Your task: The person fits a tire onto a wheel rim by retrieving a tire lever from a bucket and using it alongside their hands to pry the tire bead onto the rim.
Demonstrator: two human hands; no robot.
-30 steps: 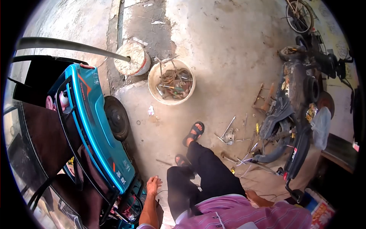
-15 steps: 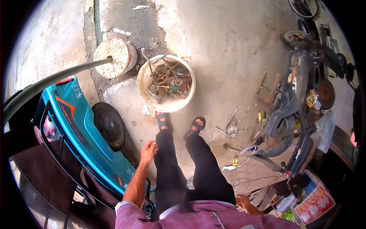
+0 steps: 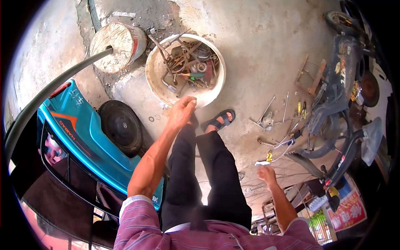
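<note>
My left hand (image 3: 182, 111) is out in front of me, its fingers curled together. It overlaps the near rim of a white bucket (image 3: 153, 79) in the view; whether it touches the rim I cannot tell. Whatever the fingers may hold is hidden. Inside the bucket lie rusty metal rods and tools, among them a green-handled screwdriver (image 3: 196, 75) and a round metal part (image 3: 201, 67). Off to the right, my right hand (image 3: 266, 174) hangs with loosely bent fingers, apparently holding nothing. It is nearest a small white and yellow item (image 3: 262, 163) on the floor.
On the left stands a turquoise vehicle body (image 3: 89, 129) beside a black wheel (image 3: 121, 128). A pole rises from a round concrete-filled base (image 3: 112, 46). To the right are a partly dismantled scooter (image 3: 339, 83), a rusty frame (image 3: 310, 77) and scattered tools (image 3: 266, 118).
My left hand has moved forward to the bucket's near rim. My right hand has come forward and outward from beside my hip. The bucket appears larger and slightly higher in view.
</note>
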